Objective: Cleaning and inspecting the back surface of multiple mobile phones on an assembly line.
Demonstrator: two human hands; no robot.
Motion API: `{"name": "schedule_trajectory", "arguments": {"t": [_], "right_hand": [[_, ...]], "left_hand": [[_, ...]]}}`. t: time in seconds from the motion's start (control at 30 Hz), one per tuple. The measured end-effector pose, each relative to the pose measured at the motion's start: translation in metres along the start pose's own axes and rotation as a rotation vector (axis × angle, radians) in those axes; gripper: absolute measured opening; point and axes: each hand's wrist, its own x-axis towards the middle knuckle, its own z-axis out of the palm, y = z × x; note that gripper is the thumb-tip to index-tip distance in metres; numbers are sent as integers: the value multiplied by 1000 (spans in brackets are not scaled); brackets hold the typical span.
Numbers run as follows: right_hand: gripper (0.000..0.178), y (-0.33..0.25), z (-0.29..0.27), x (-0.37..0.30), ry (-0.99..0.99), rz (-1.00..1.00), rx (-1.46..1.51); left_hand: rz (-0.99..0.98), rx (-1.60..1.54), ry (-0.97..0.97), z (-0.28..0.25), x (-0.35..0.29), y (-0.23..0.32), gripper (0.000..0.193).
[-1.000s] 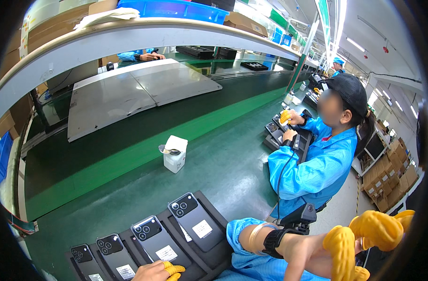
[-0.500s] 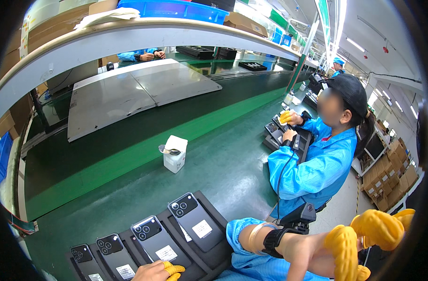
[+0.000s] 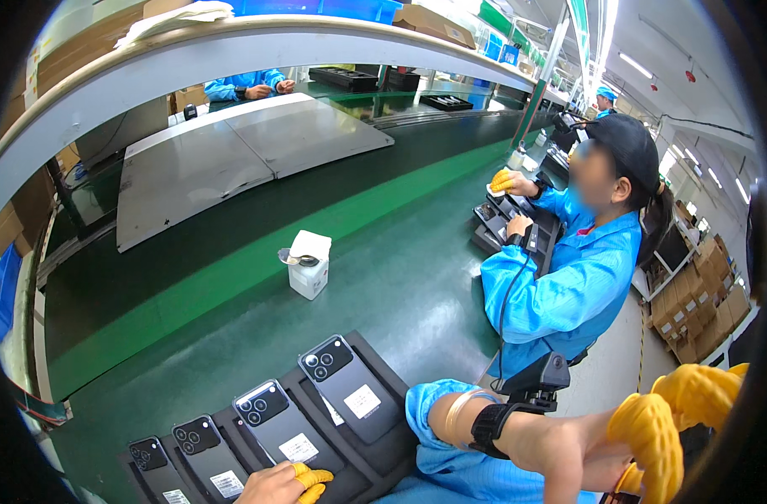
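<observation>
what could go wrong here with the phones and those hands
The left hand rests at the near edge of the black tray of dark phones, so a nudge could shift the phones lying on it. The right hand is raised off to the side, away from the tray, so it could not steady it quickly. The small white container stands loose on the green table and could tip if bumped.

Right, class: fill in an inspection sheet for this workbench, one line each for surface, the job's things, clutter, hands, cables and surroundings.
Surface: green bench top beside a dark conveyor belt.
Job's things: four dark phones, camera side up with white stickers, in a black tray.
Clutter: small white box with a metal piece on top.
Hands: left hand, yellow finger cots, rests on the tray; right hand, yellow finger cots, raised, holding nothing visible.
Cables: black wrist strap on the right forearm.
Surroundings: co-worker in blue coat; cardboard boxes.
</observation>
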Motion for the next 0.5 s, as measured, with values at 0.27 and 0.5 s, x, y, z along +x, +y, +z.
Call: {"name": "schedule_trajectory", "arguments": {"t": [0.27,0.5], "right_hand": [[77,2,-42,22,-398,249,466],[37,-15,-56,20,-347,840,1378]], "left_hand": [[-19,4,-12,-2,4,3,15],[-8,13,-3,-2,4,3,16]]}}
